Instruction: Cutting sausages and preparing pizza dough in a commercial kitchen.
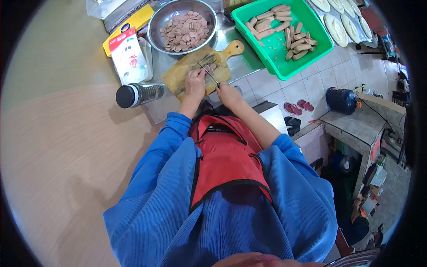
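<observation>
My right hand (229,94) grips the handle of a kitchen knife (208,73), whose blade points up and left over a wooden cutting board (176,75). On the board's left part, my left hand (195,81) is curled beside the blade; what lies under its fingers is hidden. Round sausage slices (210,67) lie just right of the blade. Behind the board, a steel bowl (154,33) holds many cut slices (186,31). To the right, a green plastic tray (275,66) holds several whole sausages and sausage pieces (298,45).
Left of the board a black-capped bottle (126,96) stands near a red-and-white package (128,56) and a yellow box (140,20). Oval dough pieces (336,30) lie on a tray at the upper right. Pink slippers (293,108) and a blue water jug (341,100) are farther right.
</observation>
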A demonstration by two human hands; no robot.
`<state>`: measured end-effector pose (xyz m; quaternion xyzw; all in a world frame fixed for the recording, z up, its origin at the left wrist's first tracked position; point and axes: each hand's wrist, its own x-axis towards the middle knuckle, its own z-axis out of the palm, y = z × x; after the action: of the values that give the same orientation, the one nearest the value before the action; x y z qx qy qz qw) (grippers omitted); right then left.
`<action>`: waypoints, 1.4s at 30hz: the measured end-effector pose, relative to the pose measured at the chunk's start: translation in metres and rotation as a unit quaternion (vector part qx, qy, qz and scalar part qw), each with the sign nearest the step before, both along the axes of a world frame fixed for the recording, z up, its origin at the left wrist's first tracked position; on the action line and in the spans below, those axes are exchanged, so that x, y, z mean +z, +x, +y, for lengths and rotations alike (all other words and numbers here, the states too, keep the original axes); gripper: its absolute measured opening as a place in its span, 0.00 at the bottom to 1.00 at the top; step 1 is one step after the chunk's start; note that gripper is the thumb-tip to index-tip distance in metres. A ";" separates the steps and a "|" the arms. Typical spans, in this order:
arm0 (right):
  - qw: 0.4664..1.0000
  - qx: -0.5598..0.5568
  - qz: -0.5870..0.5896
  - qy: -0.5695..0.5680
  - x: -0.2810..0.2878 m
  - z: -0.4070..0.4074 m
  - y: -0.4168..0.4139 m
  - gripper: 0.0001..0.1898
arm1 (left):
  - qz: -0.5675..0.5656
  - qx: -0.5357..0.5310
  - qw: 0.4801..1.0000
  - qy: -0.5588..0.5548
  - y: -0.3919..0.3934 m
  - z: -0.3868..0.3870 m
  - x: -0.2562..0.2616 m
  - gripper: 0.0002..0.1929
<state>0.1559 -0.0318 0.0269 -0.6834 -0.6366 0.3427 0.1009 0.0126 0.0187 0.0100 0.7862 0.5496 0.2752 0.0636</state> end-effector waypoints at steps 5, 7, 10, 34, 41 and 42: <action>1.000 0.026 -0.008 0.002 0.004 -0.014 0.006 0.16 | -0.012 0.016 1.000 0.018 -0.004 -0.002 -0.002 0.08; 0.998 0.028 -0.033 -0.041 0.006 -0.028 0.013 0.16 | -0.022 0.022 0.999 0.020 -0.006 -0.002 -0.001 0.08; 0.996 0.011 -0.039 -0.077 0.004 -0.027 0.015 0.17 | 0.012 0.042 0.999 0.022 -0.003 -0.009 0.013 0.09; 0.997 0.037 -0.057 -0.043 0.005 -0.022 0.010 0.17 | 0.013 0.040 0.997 -0.058 -0.010 -0.008 0.002 0.10; 0.999 0.013 -0.023 -0.047 0.027 -0.022 0.010 0.18 | 0.025 0.034 0.998 -0.042 -0.011 -0.007 0.002 0.10; 0.999 0.013 -0.023 -0.047 0.034 -0.020 0.008 0.18 | 0.025 0.033 0.998 -0.042 -0.011 -0.007 0.003 0.10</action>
<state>0.1636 -0.0514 0.0605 -0.6871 -0.6304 0.3578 0.0497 0.0018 0.0114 0.0129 0.7707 0.5879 0.2345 0.0736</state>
